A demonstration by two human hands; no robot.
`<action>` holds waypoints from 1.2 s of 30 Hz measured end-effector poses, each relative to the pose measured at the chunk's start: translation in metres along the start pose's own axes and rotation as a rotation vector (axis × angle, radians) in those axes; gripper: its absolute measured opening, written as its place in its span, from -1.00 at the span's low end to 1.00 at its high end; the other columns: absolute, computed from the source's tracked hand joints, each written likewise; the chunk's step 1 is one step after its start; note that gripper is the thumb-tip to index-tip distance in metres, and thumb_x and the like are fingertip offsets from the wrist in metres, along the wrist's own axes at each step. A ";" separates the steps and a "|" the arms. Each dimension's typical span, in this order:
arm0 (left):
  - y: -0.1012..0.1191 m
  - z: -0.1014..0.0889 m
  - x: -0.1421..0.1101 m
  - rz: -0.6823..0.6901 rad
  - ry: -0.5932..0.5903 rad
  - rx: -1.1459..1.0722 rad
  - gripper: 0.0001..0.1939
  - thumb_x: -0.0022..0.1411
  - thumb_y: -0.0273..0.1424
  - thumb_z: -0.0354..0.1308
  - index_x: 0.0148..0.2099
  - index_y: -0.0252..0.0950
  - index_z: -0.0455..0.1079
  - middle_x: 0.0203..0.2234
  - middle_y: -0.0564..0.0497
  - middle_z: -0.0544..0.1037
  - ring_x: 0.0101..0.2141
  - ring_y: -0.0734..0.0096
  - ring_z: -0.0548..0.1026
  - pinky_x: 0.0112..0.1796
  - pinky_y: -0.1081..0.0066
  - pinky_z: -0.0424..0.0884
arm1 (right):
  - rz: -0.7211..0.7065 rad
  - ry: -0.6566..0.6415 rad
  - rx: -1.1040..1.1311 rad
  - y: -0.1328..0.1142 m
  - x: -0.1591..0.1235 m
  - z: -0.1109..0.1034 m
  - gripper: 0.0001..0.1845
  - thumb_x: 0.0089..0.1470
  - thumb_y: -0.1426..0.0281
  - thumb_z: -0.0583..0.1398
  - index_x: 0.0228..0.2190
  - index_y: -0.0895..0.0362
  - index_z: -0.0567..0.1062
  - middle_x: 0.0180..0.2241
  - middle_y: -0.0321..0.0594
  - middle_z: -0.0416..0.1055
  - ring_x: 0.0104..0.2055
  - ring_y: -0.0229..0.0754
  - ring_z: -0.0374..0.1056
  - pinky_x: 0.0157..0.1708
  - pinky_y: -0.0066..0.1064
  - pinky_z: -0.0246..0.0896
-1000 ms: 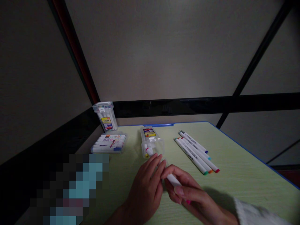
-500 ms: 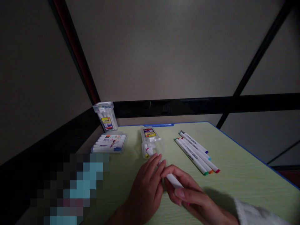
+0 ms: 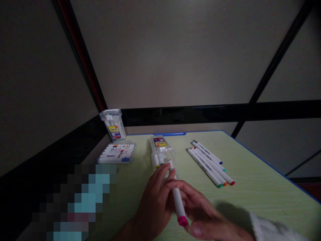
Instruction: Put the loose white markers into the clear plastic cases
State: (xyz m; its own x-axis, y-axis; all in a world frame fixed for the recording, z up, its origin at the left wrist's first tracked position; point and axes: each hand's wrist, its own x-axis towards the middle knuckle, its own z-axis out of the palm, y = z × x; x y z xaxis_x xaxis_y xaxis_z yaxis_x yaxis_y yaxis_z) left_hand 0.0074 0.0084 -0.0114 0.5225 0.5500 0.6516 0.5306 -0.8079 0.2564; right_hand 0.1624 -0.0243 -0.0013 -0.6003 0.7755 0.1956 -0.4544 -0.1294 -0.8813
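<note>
A white marker [image 3: 178, 202] with a pink near end slants across my hands, its far tip by the left fingertips. My right hand [image 3: 200, 206] is closed on it, index finger over the barrel and thumb beside the pink end. My left hand [image 3: 152, 204] is closed, fingers curled beside the marker's far part; what it grips underneath is hidden. Just beyond my fingers lies an open clear plastic marker case [image 3: 168, 147], mouth towards me, with a few white markers [image 3: 156, 160] inside. Clear plastic shows partly beneath my hands.
Several white markers [image 3: 208, 164] with coloured ends lie at the right of the pale green table [image 3: 250, 174]. At the back left stands a filled clear marker case [image 3: 115, 125]. A flat marker pack [image 3: 117, 152] lies before it. Pixelated blocks hide the lower left.
The marker has swung so its pink end now shows towards me, left of the right thumb. My right thumb has moved down off the barrel. The left hand has barely moved.
</note>
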 end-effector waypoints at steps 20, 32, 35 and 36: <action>0.003 -0.001 0.002 -0.045 -0.050 -0.066 -0.44 -0.04 -0.70 -0.10 0.06 -0.35 0.19 0.03 -0.21 0.34 0.04 0.21 0.32 0.00 0.19 0.33 | -0.074 0.218 -0.038 -0.003 0.005 0.004 -0.44 -0.19 0.16 0.33 -0.10 -0.03 0.38 -0.36 -0.29 0.29 -0.37 -0.25 0.17 -0.41 -0.45 0.06; 0.000 0.005 -0.004 -0.034 -0.045 0.025 -0.50 0.14 -0.61 -0.06 0.16 -0.41 0.14 0.04 -0.26 0.35 0.04 0.19 0.34 -0.02 0.23 0.37 | -0.084 0.469 -0.214 0.004 0.011 -0.008 -0.50 -0.03 0.12 0.23 -0.07 0.08 0.44 -0.64 -0.43 0.16 -0.63 -0.39 -0.04 -0.61 -0.49 -0.18; 0.000 0.004 -0.004 -0.031 -0.044 0.024 -0.51 0.15 -0.59 -0.06 0.16 -0.40 0.15 0.04 -0.25 0.35 0.04 0.19 0.33 -0.01 0.23 0.36 | -0.076 0.480 -0.223 0.003 0.011 -0.008 -0.49 -0.04 0.12 0.23 -0.07 0.10 0.44 -0.65 -0.43 0.17 -0.64 -0.40 -0.04 -0.62 -0.49 -0.19; 0.000 0.004 -0.004 -0.033 -0.044 0.019 -0.50 0.16 -0.59 -0.06 0.17 -0.39 0.14 0.04 -0.24 0.35 0.04 0.19 0.33 -0.01 0.23 0.36 | -0.074 0.486 -0.227 0.003 0.011 -0.008 -0.49 -0.04 0.12 0.23 -0.08 0.11 0.44 -0.66 -0.44 0.16 -0.64 -0.39 -0.04 -0.62 -0.49 -0.19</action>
State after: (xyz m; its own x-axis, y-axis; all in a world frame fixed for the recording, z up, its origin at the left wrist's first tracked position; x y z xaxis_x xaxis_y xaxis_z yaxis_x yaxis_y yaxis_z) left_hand 0.0082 0.0072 -0.0167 0.5330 0.5853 0.6111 0.5603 -0.7853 0.2634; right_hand 0.1597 -0.0111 -0.0048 -0.1737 0.9809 0.0869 -0.2978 0.0318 -0.9541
